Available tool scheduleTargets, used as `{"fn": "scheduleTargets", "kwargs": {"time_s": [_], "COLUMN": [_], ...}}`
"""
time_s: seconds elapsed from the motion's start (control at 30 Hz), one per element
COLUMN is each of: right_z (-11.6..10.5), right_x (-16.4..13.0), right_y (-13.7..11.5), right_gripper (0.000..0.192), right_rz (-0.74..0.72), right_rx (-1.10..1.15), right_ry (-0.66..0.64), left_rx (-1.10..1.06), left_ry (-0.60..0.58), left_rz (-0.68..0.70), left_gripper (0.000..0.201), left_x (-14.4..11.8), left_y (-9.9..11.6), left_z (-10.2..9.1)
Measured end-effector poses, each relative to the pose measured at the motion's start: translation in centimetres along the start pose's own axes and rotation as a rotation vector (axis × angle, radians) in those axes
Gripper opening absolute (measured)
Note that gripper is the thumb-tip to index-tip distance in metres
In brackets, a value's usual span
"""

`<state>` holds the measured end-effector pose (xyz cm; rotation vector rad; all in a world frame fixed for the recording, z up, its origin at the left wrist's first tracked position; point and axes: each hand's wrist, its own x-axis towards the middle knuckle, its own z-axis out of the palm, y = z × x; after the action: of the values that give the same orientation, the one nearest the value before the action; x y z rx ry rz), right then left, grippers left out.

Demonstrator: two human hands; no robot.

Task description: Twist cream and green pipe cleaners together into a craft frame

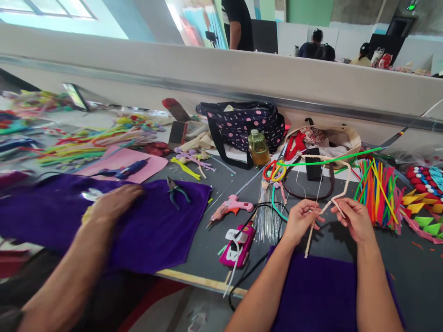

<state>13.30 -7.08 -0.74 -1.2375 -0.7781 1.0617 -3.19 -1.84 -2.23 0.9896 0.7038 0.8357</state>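
Note:
My left hand (300, 217) and my right hand (353, 218) both pinch a cream pipe cleaner (341, 189) over a dark table (207, 249). Its lower end hangs down below my left hand, and its upper part arcs up and back toward a beige tote bag (349, 136). Thin bare wires (305, 184) rise from my left fingers. A piece of purple felt (311, 295) lies under my forearms at the table's near edge.
Another person's hand (114, 202) rests on a large purple felt sheet (155, 226) at left, beside pliers (177, 190). A pink glue gun (232, 205), a wire bundle (266, 219), coloured pipe cleaners (378, 193), a bottle (258, 147) and a dotted bag (242, 122) surround my hands.

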Motion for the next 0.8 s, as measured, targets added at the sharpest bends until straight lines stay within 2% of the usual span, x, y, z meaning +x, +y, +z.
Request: {"fn": "scheduleTargets", "kwargs": {"time_s": [0.13, 0.3, 0.53, 0.8], "right_z": [-0.3, -0.7, -1.0, -0.2], "right_x": [-0.1, 0.0, 0.4, 0.4], "right_y": [-0.1, 0.2, 1.0, 0.7], "right_gripper": [0.024, 0.024, 0.028, 0.025], "right_rz": [0.068, 0.054, 0.023, -0.161], "right_rx": [0.083, 0.121, 0.162, 0.093], "right_ry": [-0.077, -0.133, -0.062, -0.072], "left_rx": [-0.070, -0.145, -0.214, -0.219], "left_ry": [-0.037, -0.099, -0.221, -0.257], "left_rz": [-0.037, -0.096, -0.174, -0.160], "left_gripper": [0.040, 0.040, 0.039, 0.037], "left_x": [0.1, 0.3, 0.1, 0.1], "left_y": [0.2, 0.1, 0.3, 0.1], "left_z": [-0.1, -0.2, -0.2, -0.1]}}
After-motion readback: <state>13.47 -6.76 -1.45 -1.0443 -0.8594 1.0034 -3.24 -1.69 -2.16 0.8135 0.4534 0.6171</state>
